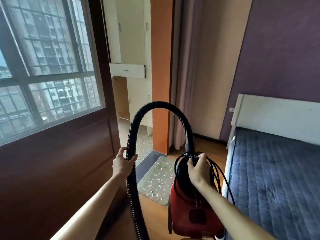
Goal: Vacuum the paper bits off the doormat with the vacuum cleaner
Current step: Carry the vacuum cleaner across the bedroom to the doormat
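Hose (161,105) ribbed, arched, in left hand (122,164); vacuum (190,205) in right hand (199,170).

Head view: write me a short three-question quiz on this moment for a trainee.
1. True or false: the left hand grips the hose.
2. The right hand holds: A) the vacuum, B) a broom, C) a door handle.
3. Fill in: the paper bits lie on the ____.
Key: 1 true; 2 A; 3 doormat.
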